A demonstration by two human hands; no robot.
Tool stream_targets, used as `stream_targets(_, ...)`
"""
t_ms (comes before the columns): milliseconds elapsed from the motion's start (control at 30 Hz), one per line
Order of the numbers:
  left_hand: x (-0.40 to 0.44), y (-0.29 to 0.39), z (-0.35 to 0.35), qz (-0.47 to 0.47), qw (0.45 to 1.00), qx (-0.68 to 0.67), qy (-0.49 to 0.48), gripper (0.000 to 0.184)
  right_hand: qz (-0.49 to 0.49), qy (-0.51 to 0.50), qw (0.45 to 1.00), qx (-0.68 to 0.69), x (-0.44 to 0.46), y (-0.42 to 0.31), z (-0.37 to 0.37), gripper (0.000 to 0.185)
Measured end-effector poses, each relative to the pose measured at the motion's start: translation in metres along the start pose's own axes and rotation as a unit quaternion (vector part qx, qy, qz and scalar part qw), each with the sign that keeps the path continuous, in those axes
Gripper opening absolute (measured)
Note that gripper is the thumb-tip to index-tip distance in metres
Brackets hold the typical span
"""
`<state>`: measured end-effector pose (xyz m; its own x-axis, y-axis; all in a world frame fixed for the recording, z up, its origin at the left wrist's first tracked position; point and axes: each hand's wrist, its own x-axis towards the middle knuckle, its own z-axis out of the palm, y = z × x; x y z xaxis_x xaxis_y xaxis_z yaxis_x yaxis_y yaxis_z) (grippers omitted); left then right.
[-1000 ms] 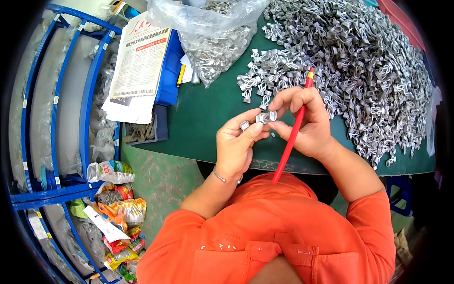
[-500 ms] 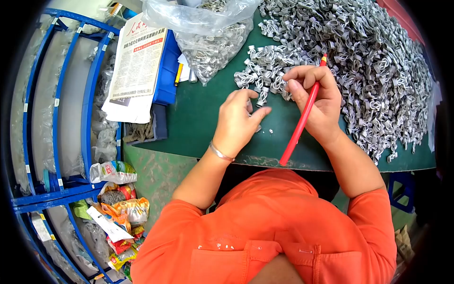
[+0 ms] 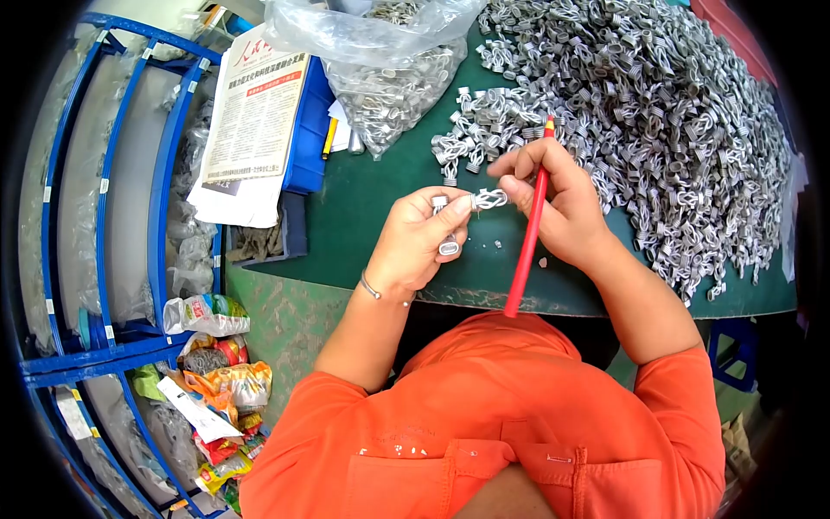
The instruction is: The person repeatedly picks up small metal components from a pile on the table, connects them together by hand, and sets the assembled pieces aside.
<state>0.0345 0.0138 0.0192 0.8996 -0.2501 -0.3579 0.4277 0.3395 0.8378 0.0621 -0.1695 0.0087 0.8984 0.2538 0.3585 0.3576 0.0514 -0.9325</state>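
My left hand is closed on grey looped metal parts. One part sticks out to the right between its thumb and index finger, and another shows below the thumb. Beside it my right hand holds a red pencil-like tool, its yellow-banded tip pointing up toward the pile. The right fingertips are close to the loops of the held part; whether they touch is unclear. A large heap of similar grey parts covers the right and back of the green table.
A clear plastic bag of parts stands at the back. Left of it are a newspaper on a blue bin and a yellow marker. Blue shelving fills the far left, with colourful packets beside it.
Half a second ago my hands were apart; now they are close together, with a looped part between them. The red tool has moved left with my right hand.
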Motion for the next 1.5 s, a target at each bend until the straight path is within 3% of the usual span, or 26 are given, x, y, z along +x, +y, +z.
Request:
stream_targets(33, -0.002, 0.000, 0.000, 0.003, 1.000, -0.026, -0.014, 0.015, 0.117, -0.021, 0.987, 0.106, 0.000, -0.006, -0.001, 0.014)
stream_targets(100, -0.002, -0.001, 0.001, 0.006, 0.998, -0.053, -0.028, 0.016, 0.147, -0.046, 0.973, 0.174, 0.000, -0.005, -0.005, 0.015)
stream_targets(133, -0.002, -0.002, 0.001, -0.007, 0.985, -0.157, -0.068, 0.017, 0.175, -0.069, 0.952, 0.243, 0.001, -0.004, -0.007, 0.016)
stream_targets(167, -0.001, -0.002, 0.001, -0.018, 0.960, -0.259, -0.107, 0.018, 0.164, -0.070, 0.944, 0.276, 0.001, -0.004, -0.007, 0.018)
stream_targets(200, 0.000, -0.005, 0.000, -0.016, 0.960, -0.260, -0.107, 0.018, 0.164, -0.072, 0.945, 0.274, 0.002, -0.002, -0.006, 0.018)
stream_targets(267, 0.003, -0.011, -0.002, -0.082, 0.884, -0.446, -0.108, 0.018, 0.101, -0.071, 0.935, 0.334, 0.002, 0.006, -0.005, 0.022)
stream_targets(300, 0.002, -0.009, 0.002, -0.089, 0.889, -0.443, -0.070, 0.017, 0.111, -0.073, 0.929, 0.345, 0.002, 0.006, -0.006, 0.025)
stream_targets(467, -0.005, -0.014, 0.001, -0.052, 0.917, -0.390, -0.061, 0.013, 0.090, -0.058, 0.937, 0.333, 0.002, 0.006, -0.005, 0.026)
stream_targets(533, -0.009, -0.012, 0.006, 0.021, 0.965, -0.248, -0.087, 0.012, 0.084, -0.063, 0.939, 0.327, 0.002, 0.007, -0.004, 0.027)
stream_targets(633, -0.014, -0.012, 0.017, 0.068, 0.985, -0.158, -0.026, 0.015, 0.062, -0.063, 0.958, 0.272, -0.001, 0.005, -0.001, 0.026)
stream_targets(700, -0.012, -0.015, 0.018, 0.097, 0.991, -0.088, 0.027, 0.018, -0.013, -0.058, 0.991, 0.122, -0.003, 0.002, 0.001, 0.026)
stream_targets(800, -0.009, -0.014, 0.020, 0.052, 0.991, -0.104, 0.060, 0.018, -0.022, -0.009, 0.985, 0.173, -0.004, -0.002, 0.006, 0.027)
stream_targets(1133, -0.001, -0.020, 0.018, 0.016, 0.980, -0.199, 0.005, 0.019, -0.116, -0.036, 0.991, 0.047, -0.006, -0.001, 0.005, 0.029)
stream_targets(1200, 0.001, -0.011, 0.024, -0.110, 0.926, -0.356, 0.067, 0.022, -0.150, -0.045, 0.986, 0.051, -0.004, -0.004, 0.006, 0.028)
stream_targets(1267, 0.004, -0.003, 0.019, -0.128, 0.911, -0.389, 0.060, 0.023, -0.104, -0.009, 0.984, 0.142, -0.004, -0.012, 0.004, 0.026)
stream_targets(1300, 0.010, -0.002, 0.008, -0.105, 0.910, -0.402, 0.000, 0.019, -0.114, 0.010, 0.989, 0.092, -0.003, -0.005, -0.001, 0.024)
stream_targets(1333, 0.016, -0.001, -0.001, -0.082, 0.905, -0.413, -0.059, 0.017, -0.078, 0.030, 0.986, 0.142, -0.004, -0.006, -0.001, 0.024)
stream_targets(1367, 0.025, 0.002, -0.010, 0.012, 0.978, -0.207, -0.014, 0.015, -0.067, 0.045, 0.985, 0.150, -0.002, -0.006, 0.000, 0.023)
stream_targets(1400, 0.028, 0.017, -0.006, 0.042, 0.995, 0.069, 0.065, 0.011, -0.057, 0.060, 0.984, 0.159, -0.002, -0.007, 0.000, 0.023)
stream_targets(1433, 0.040, 0.017, -0.012, 0.137, 0.938, 0.292, 0.125, 0.013, -0.058, 0.060, 0.984, 0.160, -0.002, -0.007, -0.001, 0.023)
stream_targets(1467, 0.051, 0.012, -0.019, 0.224, 0.821, 0.495, 0.177, 0.016, -0.055, 0.057, 0.985, 0.154, -0.001, -0.007, -0.002, 0.023)
stream_targets(1500, 0.053, 0.009, -0.022, 0.227, 0.819, 0.496, 0.176, 0.016, -0.052, 0.055, 0.986, 0.148, -0.001, -0.007, -0.002, 0.022)
